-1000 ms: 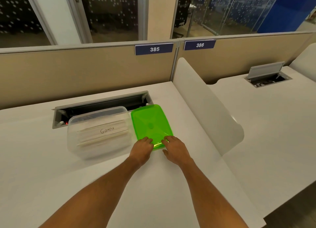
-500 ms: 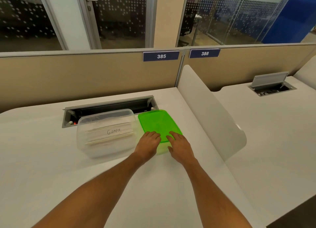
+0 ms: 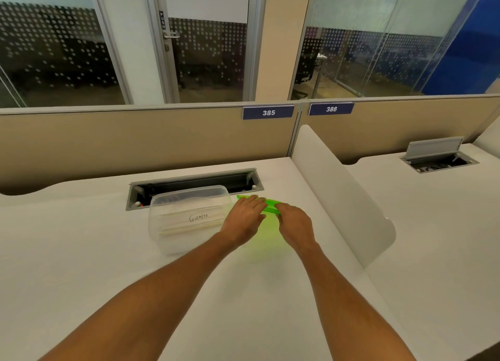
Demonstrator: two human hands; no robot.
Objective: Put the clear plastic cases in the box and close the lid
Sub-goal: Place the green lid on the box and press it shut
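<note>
A white desk [image 3: 81, 266] carries everything here, running from the near edge back to a tan partition at the far side. Sunk into its far middle is a long grey cable trough [image 3: 193, 183], its slot open and dark inside. Just near of that trough, a clear plastic box [image 3: 186, 220] sits directly on the desk surface, with "GIRAFEE" handwritten on its near wall. To the box's right, a green tint lies across the white top; the green lid [image 3: 267, 205] above it seems lifted off the surface, though its near edge is hidden.
</note>
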